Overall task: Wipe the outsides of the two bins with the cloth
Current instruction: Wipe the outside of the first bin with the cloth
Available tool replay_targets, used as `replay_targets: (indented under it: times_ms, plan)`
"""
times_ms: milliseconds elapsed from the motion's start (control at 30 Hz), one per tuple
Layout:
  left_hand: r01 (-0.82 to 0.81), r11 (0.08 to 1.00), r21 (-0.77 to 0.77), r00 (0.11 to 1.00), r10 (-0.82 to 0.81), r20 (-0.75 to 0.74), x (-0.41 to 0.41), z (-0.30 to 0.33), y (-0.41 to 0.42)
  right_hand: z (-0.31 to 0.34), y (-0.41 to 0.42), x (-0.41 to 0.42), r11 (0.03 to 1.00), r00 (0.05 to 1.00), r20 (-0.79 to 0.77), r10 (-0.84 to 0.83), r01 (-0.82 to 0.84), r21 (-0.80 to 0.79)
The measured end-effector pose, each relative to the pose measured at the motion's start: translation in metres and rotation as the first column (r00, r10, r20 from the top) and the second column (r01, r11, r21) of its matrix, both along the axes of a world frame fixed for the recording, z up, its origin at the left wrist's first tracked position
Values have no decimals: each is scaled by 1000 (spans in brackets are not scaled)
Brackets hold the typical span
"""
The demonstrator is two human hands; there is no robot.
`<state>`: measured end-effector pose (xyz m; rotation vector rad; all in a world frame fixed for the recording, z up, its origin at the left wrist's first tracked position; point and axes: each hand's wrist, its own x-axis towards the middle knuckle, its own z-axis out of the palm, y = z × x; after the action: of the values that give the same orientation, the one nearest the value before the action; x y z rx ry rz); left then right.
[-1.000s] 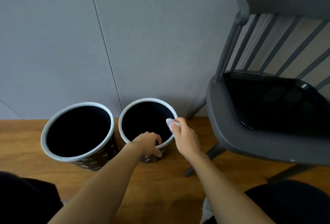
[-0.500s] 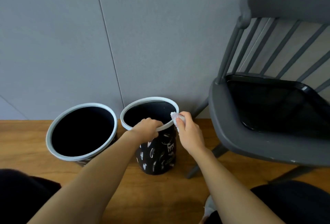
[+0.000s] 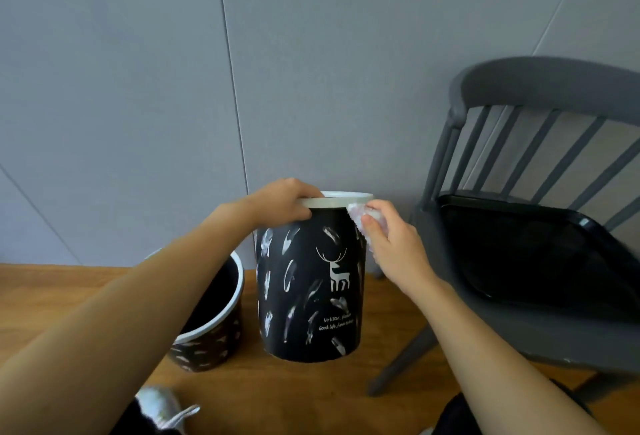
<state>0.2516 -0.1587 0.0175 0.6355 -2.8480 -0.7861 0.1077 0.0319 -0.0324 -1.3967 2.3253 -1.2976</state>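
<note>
My left hand (image 3: 282, 204) curls over the pale rim of the taller bin (image 3: 310, 282), fingers hooked across the top edge and thumb against the outer wall, gripping it. The bin is a smooth, round, slightly tapered tub, glossy black, printed with white feather strokes, a white deer and two lines of small white script; its rim is a flat, matte, off-white band. My right hand (image 3: 394, 245) sits at the bin's upper right side, just under that rim, with fingers and thumb closed around the cloth (image 3: 358, 216). The cloth is a small, soft, fuzzy white wad, bunched up, and only its top pokes out of my grip, pressed against the bin's wall where it meets the rim.

Below my left forearm, to the left of the bin I hold, stands the second bin (image 3: 211, 327): same dark printed skin, same pale round rim, its open dark mouth facing up. Whether the two bins touch, I cannot tell.

So: two bins, one cloth, two hands.

To the right of my right hand is a grey chair (image 3: 519, 95) with a curved top rail and slim spindles, carrying a shiny black tray (image 3: 540, 251) with rounded corners. Underneath is a warm wooden floor (image 3: 52, 292), and beyond my hands a flat grey panelled wall (image 3: 138, 88).
</note>
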Motion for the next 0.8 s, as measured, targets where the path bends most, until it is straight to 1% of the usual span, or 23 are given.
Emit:
replay_targets:
  times_ms: [100,167,300,500,633,800]
  plan:
    - [-42,999,-30,995,39,-97,3,4,-5,4,-8,0,999,999,41,0,1,-34]
    - [-55,997,-45,992,50,-114,0,-2,-10,-1,-14,1,1000,998,57,-19,20,-20]
    - [-75,997,23,994,77,-79,-7,-36,-22,-22,-30,4,998,999,2,-38,37,48]
    - [-103,983,153,995,99,32,-17,-95,-34,-71,-45,2,978,998,-69,11,4,210]
    - [-94,975,200,993,79,83,-21,-123,-42,-101,-53,0,957,992,-122,29,7,290]
    - [-85,975,206,991,62,117,-25,-145,-52,-127,-61,-3,939,994,-106,38,1,345]
